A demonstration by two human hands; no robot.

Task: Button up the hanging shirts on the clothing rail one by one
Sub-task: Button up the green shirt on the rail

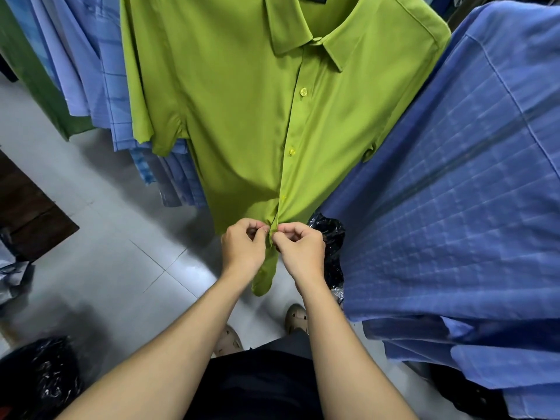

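Note:
A lime green short-sleeved shirt (242, 116) hangs in front of me, front facing me. Its placket is closed down the upper part, with yellow buttons (303, 92) showing along it. My left hand (244, 247) pinches the left edge of the placket near the hem. My right hand (300, 248) pinches the right edge at the same height, fingertips almost touching the left ones. The button between my fingers is hidden. Below my hands the shirt's tail hangs loose.
Blue checked shirts (454, 207) hang close on the right, and light blue and green shirts (75, 71) on the left. Black plastic bags (330, 237) lie behind the green shirt and at the lower left. A dark wooden piece (30, 219) stands on the grey tiled floor.

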